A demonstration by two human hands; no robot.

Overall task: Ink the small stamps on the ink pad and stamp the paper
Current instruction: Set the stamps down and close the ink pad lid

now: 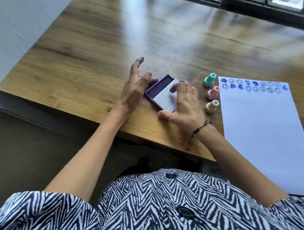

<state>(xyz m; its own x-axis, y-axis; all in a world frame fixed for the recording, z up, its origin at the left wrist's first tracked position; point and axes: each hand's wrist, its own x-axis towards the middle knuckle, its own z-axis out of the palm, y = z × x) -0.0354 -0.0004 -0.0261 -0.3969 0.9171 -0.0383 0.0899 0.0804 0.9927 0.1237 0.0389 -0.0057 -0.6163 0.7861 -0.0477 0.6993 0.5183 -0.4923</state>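
Two hands (164,100) half-hiding ink pad (161,94)

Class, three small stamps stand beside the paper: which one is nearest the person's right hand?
The cream stamp, closest to the right hand; the pink stamp and teal stamp stand farther up the row.

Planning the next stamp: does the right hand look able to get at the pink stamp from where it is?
Probably yes. The right hand rests on the ink pad, and the pink stamp stands just beside it with bare table between them.
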